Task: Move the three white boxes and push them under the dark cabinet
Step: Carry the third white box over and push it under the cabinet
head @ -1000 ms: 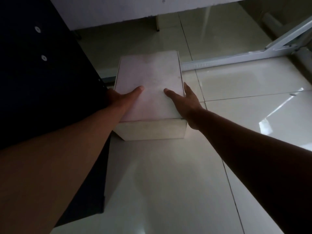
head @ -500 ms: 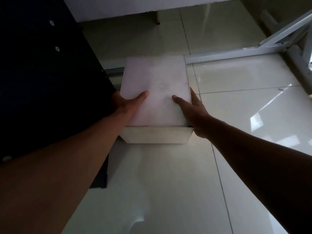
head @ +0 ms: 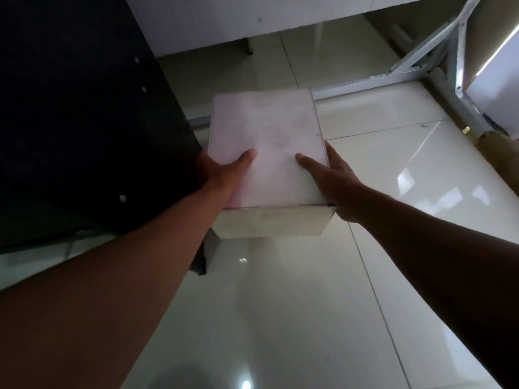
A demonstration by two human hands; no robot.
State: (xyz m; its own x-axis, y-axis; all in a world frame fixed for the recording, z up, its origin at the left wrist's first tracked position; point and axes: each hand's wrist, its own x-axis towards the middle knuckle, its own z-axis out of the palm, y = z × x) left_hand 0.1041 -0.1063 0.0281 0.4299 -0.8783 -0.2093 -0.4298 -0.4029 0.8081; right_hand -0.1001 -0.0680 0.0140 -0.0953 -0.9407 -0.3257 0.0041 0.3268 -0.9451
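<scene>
A white box (head: 266, 136) is held between both hands above the glossy tiled floor, its top face toward me. My left hand (head: 222, 175) grips its left side, thumb lying on the top. My right hand (head: 331, 181) clasps the right side, thumb on the top too. The dark cabinet (head: 78, 122) fills the left of the view, right beside the box's left edge. A gap shows under the cabinet's near bottom edge. No other white boxes are in sight.
A dark cabinet foot (head: 199, 262) stands on the floor below the box. White metal frame bars (head: 415, 63) run across the floor behind and to the right. A white wall panel (head: 224, 21) sits at the back.
The box has come closer to me and slightly right in the view, still held by both hands. More of the cabinet's underside gap and the frame on the right shows.
</scene>
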